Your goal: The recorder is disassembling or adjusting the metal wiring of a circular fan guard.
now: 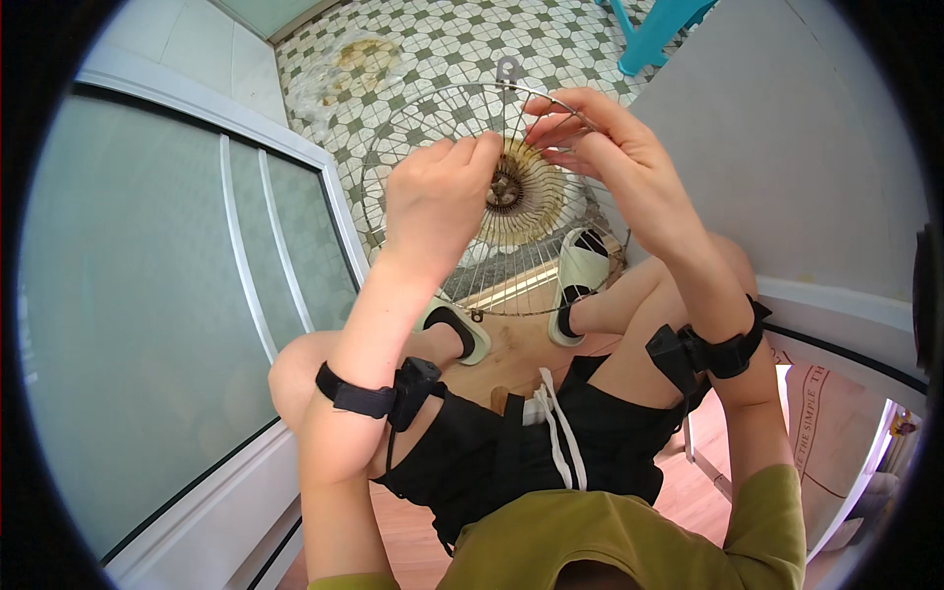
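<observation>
A round wire fan guard (531, 270) is in front of me, above the tiled floor, with thin wires running out from its hub. A small tab with a hole sticks up from its far rim. My right hand (610, 147) grips the guard's far right rim, its fingers bent around the wires. My left hand (442, 192) is closed with its knuckles up over the left of the hub; what its fingertips pinch is hidden. A yellowish-brown ring (547, 202) shows around the hub; whether it is on the wires or behind them I cannot tell.
Frosted glass door panels (138, 256) in a white frame stand on my left. A grey panel (787, 147) rises on the right. Far ahead are a teal plastic stool (654, 44) and a yellowish wet patch (366, 61) on patterned tiles. A threshold (511, 280) crosses near my slippers (584, 270).
</observation>
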The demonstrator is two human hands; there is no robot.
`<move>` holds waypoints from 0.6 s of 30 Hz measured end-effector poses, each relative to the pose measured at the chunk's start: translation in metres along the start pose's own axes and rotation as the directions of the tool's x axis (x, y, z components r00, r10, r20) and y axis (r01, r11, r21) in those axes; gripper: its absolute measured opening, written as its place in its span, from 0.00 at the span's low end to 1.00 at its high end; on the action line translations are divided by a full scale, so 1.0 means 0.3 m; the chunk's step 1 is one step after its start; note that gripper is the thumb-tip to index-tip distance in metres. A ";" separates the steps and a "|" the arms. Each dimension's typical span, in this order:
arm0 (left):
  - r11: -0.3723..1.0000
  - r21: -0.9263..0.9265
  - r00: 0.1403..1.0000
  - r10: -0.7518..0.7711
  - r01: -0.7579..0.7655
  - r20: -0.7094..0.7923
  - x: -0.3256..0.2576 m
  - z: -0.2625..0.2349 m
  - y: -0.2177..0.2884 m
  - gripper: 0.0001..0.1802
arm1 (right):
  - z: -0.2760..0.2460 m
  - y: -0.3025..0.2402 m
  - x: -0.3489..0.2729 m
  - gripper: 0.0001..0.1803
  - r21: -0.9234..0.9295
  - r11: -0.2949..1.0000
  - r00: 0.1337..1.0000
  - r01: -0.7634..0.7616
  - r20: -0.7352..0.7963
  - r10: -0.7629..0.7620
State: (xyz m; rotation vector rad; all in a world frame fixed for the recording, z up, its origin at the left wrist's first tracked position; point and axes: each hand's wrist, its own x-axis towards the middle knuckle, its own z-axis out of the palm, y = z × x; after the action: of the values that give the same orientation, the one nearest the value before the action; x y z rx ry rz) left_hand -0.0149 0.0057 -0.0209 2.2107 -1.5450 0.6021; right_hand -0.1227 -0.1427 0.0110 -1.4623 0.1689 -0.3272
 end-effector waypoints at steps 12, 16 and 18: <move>0.969 0.182 0.986 -0.168 0.166 -0.005 -0.012 0.043 0.000 0.04 | 0.079 0.045 0.003 0.19 -0.025 0.999 0.997 0.040 -0.067 -0.042; 0.951 0.175 0.962 -0.269 0.256 0.054 0.003 0.019 0.004 0.04 | 0.087 0.035 0.002 0.25 0.059 0.998 0.996 0.021 -0.089 -0.016; 0.957 0.089 0.958 -0.282 0.277 0.056 0.002 0.006 -0.011 0.04 | 0.087 0.022 0.001 0.28 0.034 0.999 0.997 0.027 -0.074 -0.025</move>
State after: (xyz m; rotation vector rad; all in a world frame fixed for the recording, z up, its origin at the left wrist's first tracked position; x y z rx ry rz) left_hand -0.0114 0.0054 -0.0223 2.4750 -1.2235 0.5130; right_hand -0.1137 -0.1177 0.0073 -1.4197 0.2027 -0.4036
